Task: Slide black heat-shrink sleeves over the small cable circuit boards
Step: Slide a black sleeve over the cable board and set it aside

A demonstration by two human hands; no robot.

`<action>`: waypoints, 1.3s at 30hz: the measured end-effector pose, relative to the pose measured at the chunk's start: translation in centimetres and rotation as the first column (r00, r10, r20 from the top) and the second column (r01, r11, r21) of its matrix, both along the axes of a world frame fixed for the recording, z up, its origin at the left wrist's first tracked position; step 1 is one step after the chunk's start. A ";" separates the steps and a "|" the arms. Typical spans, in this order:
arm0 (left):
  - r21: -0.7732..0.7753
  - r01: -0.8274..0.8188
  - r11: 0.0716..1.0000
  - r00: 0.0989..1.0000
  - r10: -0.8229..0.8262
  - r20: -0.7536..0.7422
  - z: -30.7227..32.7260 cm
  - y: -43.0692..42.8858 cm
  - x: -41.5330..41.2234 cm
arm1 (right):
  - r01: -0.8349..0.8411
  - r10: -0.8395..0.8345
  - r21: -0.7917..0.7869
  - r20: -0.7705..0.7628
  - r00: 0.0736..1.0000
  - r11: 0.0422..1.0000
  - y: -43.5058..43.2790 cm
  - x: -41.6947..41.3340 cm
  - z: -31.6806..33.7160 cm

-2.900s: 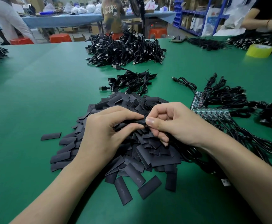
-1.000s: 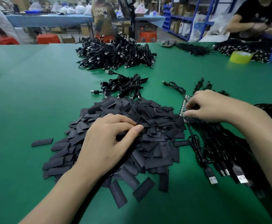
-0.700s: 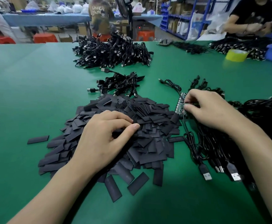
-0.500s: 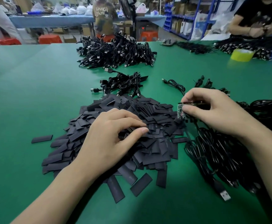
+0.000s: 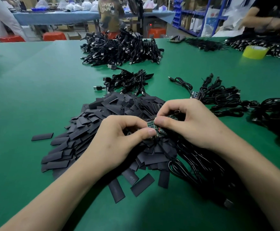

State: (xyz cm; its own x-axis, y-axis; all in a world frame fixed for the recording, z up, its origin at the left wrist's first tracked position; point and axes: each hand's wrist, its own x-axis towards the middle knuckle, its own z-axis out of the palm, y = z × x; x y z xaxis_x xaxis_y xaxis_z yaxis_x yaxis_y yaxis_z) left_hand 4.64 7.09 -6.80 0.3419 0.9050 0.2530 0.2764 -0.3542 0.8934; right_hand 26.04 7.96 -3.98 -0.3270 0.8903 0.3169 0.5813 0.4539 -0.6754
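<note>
A strip of small green circuit boards (image 5: 159, 128) with black cables (image 5: 195, 164) hanging from it sits between both my hands, above a big pile of flat black heat-shrink sleeves (image 5: 92, 129). My right hand (image 5: 190, 124) grips the strip from the right, thumb on top of it. My left hand (image 5: 119, 139) pinches the strip's left end between thumb and curled fingers. Whether a sleeve lies under my left fingers is hidden.
Green table (image 5: 36, 90). More boards with cables (image 5: 219, 95) lie at the right, a small cable bundle (image 5: 129, 80) and a large cable heap (image 5: 121, 49) behind the pile. A yellow tape roll (image 5: 255, 51) and another person's arms (image 5: 265, 20) are far right.
My right hand lifted the board strip from the cable bundle on the right and carried it left over the sleeve pile. My left hand rose off the pile and took hold of the strip's end.
</note>
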 end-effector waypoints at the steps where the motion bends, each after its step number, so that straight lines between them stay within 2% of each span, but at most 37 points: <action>1: -0.016 0.016 1.000 1.000 -0.015 0.014 0.0 0.0 0.0 | -0.012 0.012 -0.011 -0.009 1.000 1.000 0.0 0.0 0.0; 8: -0.073 0.090 0.993 0.992 -0.083 0.098 0.1 0.0 -0.3 | -0.138 0.123 -0.090 -0.154 0.980 0.986 0.0 0.0 -0.3; 35: -0.194 0.189 0.963 0.975 -0.159 0.157 0.7 0.1 -0.8 | -0.287 0.220 -0.169 -0.330 0.918 0.943 0.5 -0.3 -1.3; 39: -0.195 0.206 0.959 0.973 -0.179 0.145 0.8 0.1 -0.8 | -0.357 0.270 -0.177 -0.384 0.883 0.917 0.2 -0.7 -1.0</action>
State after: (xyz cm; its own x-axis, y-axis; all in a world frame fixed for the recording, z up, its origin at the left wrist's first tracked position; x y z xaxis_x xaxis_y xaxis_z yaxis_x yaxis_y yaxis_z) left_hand 3.86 7.16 -6.04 0.4924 0.8623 0.1183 0.1031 -0.1928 0.9758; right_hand 25.29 8.15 -5.01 -0.5102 0.8213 0.2553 0.1452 0.3748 -0.9157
